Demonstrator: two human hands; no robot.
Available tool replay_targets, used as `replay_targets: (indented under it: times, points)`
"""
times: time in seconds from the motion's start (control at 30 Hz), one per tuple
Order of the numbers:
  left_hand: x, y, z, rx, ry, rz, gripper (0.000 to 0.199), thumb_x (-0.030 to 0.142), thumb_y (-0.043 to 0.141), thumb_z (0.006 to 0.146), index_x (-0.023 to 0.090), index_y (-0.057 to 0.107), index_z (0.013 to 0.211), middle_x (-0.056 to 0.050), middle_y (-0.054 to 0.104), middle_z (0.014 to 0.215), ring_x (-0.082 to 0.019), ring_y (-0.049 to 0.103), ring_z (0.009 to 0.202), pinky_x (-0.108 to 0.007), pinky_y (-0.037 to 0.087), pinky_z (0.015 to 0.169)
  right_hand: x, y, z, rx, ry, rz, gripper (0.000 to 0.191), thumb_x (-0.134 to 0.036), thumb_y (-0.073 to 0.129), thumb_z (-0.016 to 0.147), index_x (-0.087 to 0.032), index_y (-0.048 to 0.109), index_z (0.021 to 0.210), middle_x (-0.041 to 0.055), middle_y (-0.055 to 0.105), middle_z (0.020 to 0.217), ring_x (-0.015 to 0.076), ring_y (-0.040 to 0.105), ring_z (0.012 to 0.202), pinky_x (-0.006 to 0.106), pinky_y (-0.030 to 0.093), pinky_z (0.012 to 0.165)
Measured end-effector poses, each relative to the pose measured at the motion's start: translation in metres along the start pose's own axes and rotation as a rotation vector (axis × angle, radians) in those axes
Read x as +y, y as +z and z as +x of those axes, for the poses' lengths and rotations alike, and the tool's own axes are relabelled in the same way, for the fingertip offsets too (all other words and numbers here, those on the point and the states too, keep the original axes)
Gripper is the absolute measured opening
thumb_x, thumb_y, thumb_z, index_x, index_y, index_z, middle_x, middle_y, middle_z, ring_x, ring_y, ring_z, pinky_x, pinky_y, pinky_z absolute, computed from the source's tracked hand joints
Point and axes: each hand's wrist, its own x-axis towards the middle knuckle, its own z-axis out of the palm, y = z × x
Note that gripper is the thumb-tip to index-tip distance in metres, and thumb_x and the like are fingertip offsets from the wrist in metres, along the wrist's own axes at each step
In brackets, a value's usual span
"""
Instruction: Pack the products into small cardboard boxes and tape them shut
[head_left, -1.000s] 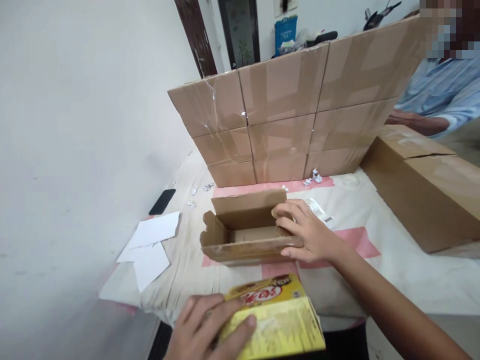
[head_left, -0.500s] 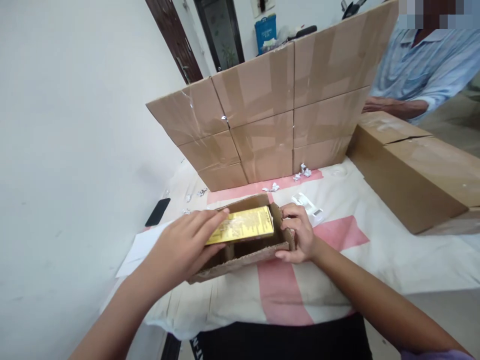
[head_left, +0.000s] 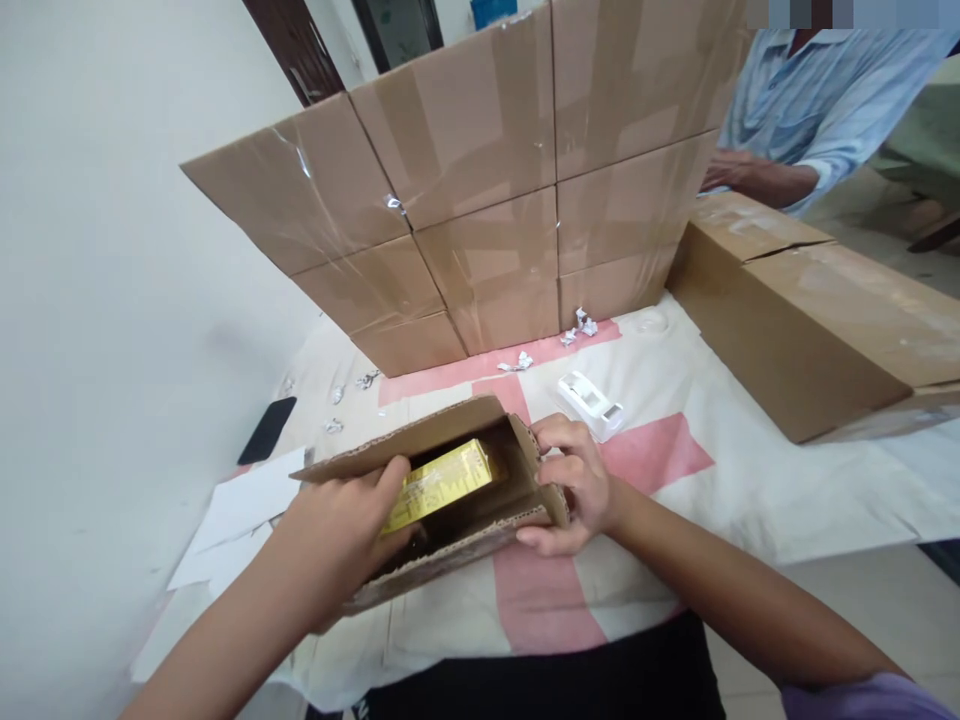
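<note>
A small open-topped cardboard box (head_left: 450, 570) sits on the cloth in front of me, its top edge rough and torn-looking. My left hand (head_left: 352, 525) reaches into its left part and grips a yellow printed carton (head_left: 442, 482) between thumb and fingers. The carton lies lengthwise, tilted, below the box's rim. My right hand (head_left: 574, 485) clasps the right end of the cardboard box, fingers over the far side and thumb along the near side. The fingertips of my left hand are partly hidden inside the box.
A tall taped cardboard panel (head_left: 487, 200) stands behind. A large carton (head_left: 817, 320) is at the right, with a person in a blue shirt (head_left: 810, 110) beyond. A white plastic device (head_left: 590, 405), crumpled paper bits (head_left: 517, 362), a black phone (head_left: 267, 430) and paper sheets (head_left: 244, 505) lie about.
The yellow carton has gone down from rim height into the cardboard box, carried by my left hand. My right hand keeps its hold on the box end. The view has shifted slightly.
</note>
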Motion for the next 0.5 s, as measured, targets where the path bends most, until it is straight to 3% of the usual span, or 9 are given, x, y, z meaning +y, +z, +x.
replay_targets:
  times: [0.23,0.4,0.5]
  points:
    - [-0.009,-0.002,0.016,-0.066,0.011,-0.021,0.025,0.036,0.055,0.093,0.020,0.055,0.112,-0.010,0.076,0.088,-0.034,0.074,0.076,-0.034,0.044,0.057,0.003,0.001,-0.001,0.029,0.043,-0.029,0.049,-0.042,0.073,0.071,-0.025,0.048,0.110,0.0058,0.043,0.101,0.0223,0.054,0.086,0.040,0.052,0.068]
    - [-0.018,-0.006,0.045,-0.057,0.063,-0.101,0.034,0.048,0.055,0.091,0.023,0.056,0.114,-0.008,0.074,0.083,-0.032,0.071,0.073,-0.034,0.042,0.056,0.005,-0.004,-0.001,0.024,0.149,-0.121,0.048,-0.046,0.072,0.073,-0.028,0.047,0.111,0.0051,0.044,0.099,0.0233,0.052,0.085,0.041,0.051,0.069]
    - [-0.028,-0.013,0.058,-0.037,0.112,-0.185,0.040,0.053,0.058,0.088,0.028,0.059,0.119,-0.007,0.075,0.094,-0.030,0.071,0.079,-0.034,0.046,0.062,0.007,-0.007,-0.002,0.008,0.205,-0.172,0.050,-0.048,0.072,0.076,-0.027,0.050,0.116,0.0076,0.048,0.102,0.0266,0.053,0.092,0.045,0.051,0.076]
